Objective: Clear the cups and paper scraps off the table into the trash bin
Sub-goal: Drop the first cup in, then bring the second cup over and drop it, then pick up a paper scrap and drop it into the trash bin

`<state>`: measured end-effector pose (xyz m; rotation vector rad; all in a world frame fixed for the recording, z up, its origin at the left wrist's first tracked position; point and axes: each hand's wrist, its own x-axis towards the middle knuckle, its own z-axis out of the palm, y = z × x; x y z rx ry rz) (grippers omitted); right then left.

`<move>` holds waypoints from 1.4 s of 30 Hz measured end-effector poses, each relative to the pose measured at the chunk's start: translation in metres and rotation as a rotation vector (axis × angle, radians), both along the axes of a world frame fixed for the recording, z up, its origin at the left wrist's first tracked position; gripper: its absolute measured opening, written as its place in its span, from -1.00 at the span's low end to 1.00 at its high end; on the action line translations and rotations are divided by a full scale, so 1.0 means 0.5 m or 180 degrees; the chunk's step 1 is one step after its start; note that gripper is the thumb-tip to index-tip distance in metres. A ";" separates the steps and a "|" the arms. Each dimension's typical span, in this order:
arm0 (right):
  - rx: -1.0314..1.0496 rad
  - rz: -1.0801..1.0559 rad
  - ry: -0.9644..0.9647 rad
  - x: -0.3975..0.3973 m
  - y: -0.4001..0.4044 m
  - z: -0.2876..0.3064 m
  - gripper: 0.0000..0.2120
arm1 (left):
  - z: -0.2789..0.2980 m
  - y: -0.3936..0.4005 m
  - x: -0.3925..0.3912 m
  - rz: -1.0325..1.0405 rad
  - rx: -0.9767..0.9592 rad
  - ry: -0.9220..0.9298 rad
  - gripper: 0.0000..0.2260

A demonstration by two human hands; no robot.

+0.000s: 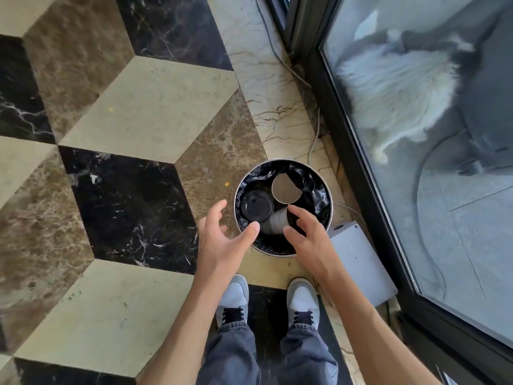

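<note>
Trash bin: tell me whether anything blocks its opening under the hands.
Nothing visible does. The trash bin stands open with no lid; both cups already lie inside, and the left hand and right hand are empty.

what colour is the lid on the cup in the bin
Black, a plastic lid on the cup lying in the bin; seen in the head view.

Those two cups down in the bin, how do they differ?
The lidded cup wears a black lid and lies tipped toward the left side of the trash bin. The open cup has no lid, so its pale empty inside shows, and it sits nearer the far rim. Both rest inside the black bag, below the empty left hand and right hand.
</note>
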<state>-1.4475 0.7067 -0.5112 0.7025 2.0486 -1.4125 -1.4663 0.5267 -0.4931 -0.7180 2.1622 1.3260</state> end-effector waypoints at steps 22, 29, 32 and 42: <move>-0.0091 0.1200 0.1682 -0.048 -0.094 1.000 -0.55 | 0.963 -0.090 0.093 0.0846 0.0096 0.1688 -0.31; -0.0062 0.1891 0.2569 0.020 -0.238 1.281 -0.37 | 1.198 -0.223 0.249 0.1416 -0.0125 0.2463 -0.41; -0.0016 0.2138 0.2952 0.085 -0.314 1.356 -0.39 | 1.254 -0.296 0.345 0.1662 -0.0315 0.2677 -0.37; -0.0742 0.3143 0.3384 0.502 -0.692 1.470 -0.37 | 1.349 -0.586 0.916 0.2766 -0.0856 0.3116 -0.40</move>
